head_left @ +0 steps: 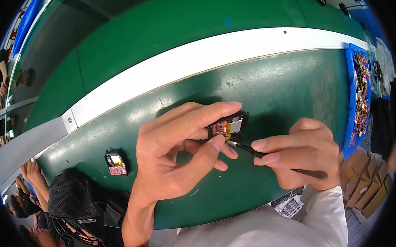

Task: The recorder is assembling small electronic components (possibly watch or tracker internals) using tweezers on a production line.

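My left hand (pixel 172 146) grips a small black-cased electronic device (pixel 237 125) between thumb and fingers, its inner side facing up. A red circuit board, a silver block and some yellow tape show inside the case. In my right hand (pixel 303 156) is a pair of dark tweezers (pixel 247 149), pinched between thumb and fingers. Their bright tip reaches the lower edge of the device beside my left thumb; what it touches there is too small to tell. A second such device (pixel 116 162), also with its red board showing, lies on the green table left of my left hand.
A blue tray (pixel 348 112) full of small red boards stands at the table's right edge. Beyond the green table (pixel 210 207) runs a white strip (pixel 204 57), with a green belt behind it. A black mesh bag (pixel 75 195) and a co-worker are at the lower left; cardboard boxes (pixel 364 184) at right.
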